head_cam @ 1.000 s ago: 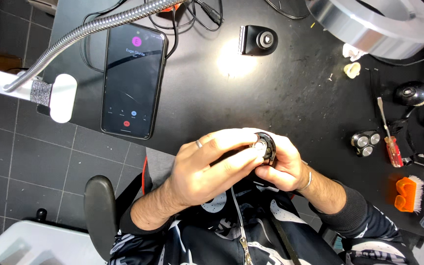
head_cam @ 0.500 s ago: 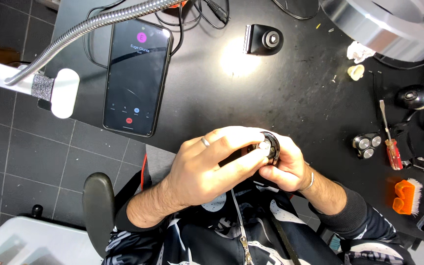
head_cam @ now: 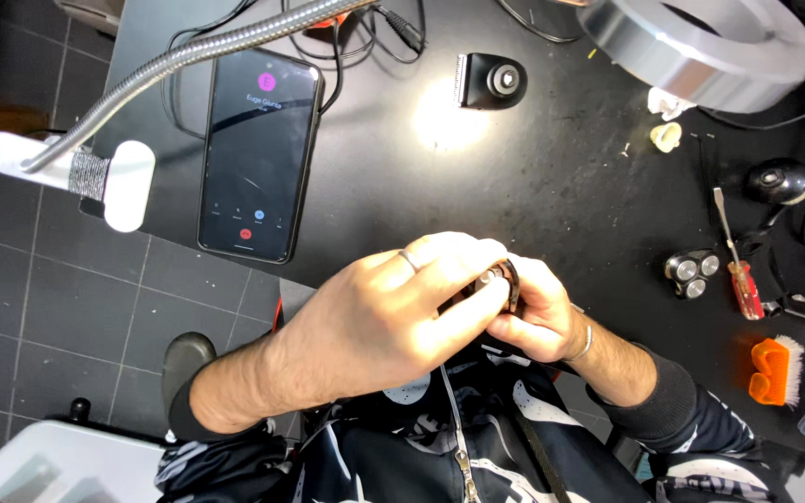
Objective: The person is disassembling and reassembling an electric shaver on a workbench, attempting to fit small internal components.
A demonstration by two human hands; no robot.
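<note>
Both my hands meet at the near edge of a black table (head_cam: 552,177). They hold a small black round part (head_cam: 507,282) between them. My left hand (head_cam: 393,317) covers most of it from above, thumb and fingertips pressed on its rim. My right hand (head_cam: 538,312) cups it from below and from the right. Most of the part is hidden by my fingers.
A smartphone (head_cam: 255,154) with a lit screen lies at the table's left, under a flexible metal lamp arm (head_cam: 207,51). A black trimmer head (head_cam: 491,82), a ring light (head_cam: 701,47), a three-disc shaver head (head_cam: 689,273), a red-handled screwdriver (head_cam: 736,256) and an orange brush (head_cam: 775,371) lie around.
My hands have stayed in place with small finger shifts on the black part. The view has drifted slightly.
</note>
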